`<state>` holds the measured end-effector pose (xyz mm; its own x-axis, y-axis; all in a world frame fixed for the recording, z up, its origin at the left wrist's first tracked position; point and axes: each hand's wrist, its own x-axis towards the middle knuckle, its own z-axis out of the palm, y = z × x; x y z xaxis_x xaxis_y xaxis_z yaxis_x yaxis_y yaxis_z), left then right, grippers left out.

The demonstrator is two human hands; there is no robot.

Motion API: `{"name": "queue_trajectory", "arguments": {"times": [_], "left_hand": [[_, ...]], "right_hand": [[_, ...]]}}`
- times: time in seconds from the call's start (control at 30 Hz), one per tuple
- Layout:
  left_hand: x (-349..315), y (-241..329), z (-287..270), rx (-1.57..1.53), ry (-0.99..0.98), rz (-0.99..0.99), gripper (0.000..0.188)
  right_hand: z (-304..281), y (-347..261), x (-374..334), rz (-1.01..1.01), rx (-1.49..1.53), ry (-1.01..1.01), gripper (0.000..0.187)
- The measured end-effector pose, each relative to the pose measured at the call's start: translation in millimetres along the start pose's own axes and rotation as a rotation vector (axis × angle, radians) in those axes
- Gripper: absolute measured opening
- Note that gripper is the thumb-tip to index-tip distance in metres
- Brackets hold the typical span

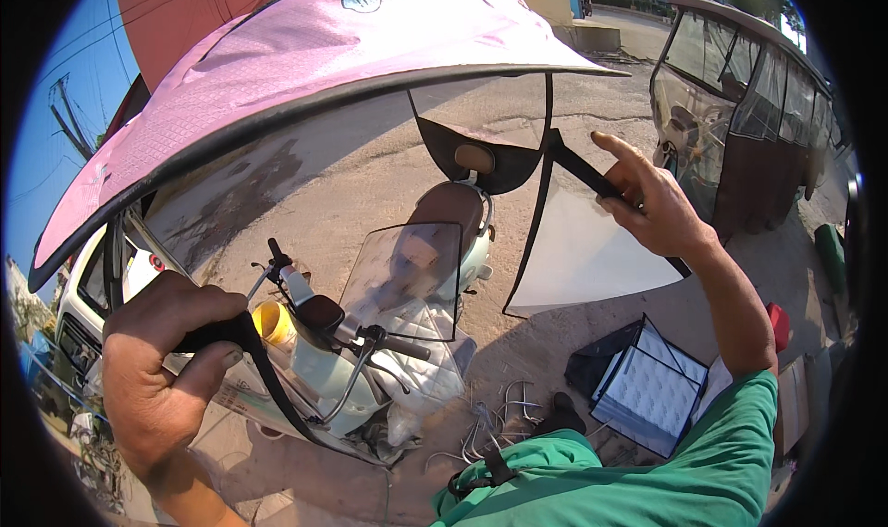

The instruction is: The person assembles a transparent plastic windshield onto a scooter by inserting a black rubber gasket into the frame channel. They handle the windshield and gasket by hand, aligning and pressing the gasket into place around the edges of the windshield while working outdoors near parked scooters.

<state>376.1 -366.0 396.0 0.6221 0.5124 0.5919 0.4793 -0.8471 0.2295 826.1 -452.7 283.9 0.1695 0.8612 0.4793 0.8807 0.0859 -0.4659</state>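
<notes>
A pink canopy (370, 32) with a dark edge spreads over a pale electric scooter (356, 388). My left hand (166, 365) is closed round a black fabric strip (277, 393), left of the handlebar. This strip curves down in front of the scooter. On the other side, my right hand (657, 199) pinches a black strap (578, 166) between thumb and fingers. The strap joins the dark edging of a clear plastic side panel (587, 250). A small clear windshield (407, 268) stands above the handlebar, near the brown seat (449, 208).
A yellow cup (273, 324) sits by the handlebar. Bent metal rods (499, 425) lie on the ground near my foot. A black-edged folded panel (652, 388) rests right of them. A covered three-wheeler (740, 111) stands far right; a white vehicle (88, 287) is at left.
</notes>
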Motion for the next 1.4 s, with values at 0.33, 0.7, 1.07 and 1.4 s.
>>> {"name": "queue_trajectory", "arguments": {"times": [0.33,0.7,1.07,1.4], "left_hand": [[-3.8,6.2,-14.6,0.021,-0.048,-0.045,0.036],[-8.6,2.4,-18.1,0.106,-0.053,-0.006,0.034],[-0.4,-0.6,-0.4,0.044,-0.022,-0.106,0.033],[-1.1,1.2,6.6,0.042,0.025,-0.125,0.036]], "right_hand": [[25.2,-86.3,44.7,-0.477,0.156,-0.196,0.040],[71.1,-134.7,69.8,-0.499,0.569,-0.378,0.038],[79.6,-135.9,91.2,-0.552,0.547,-0.395,0.041],[77.1,-127.9,115.7,-0.517,0.405,-0.284,0.043]]}}
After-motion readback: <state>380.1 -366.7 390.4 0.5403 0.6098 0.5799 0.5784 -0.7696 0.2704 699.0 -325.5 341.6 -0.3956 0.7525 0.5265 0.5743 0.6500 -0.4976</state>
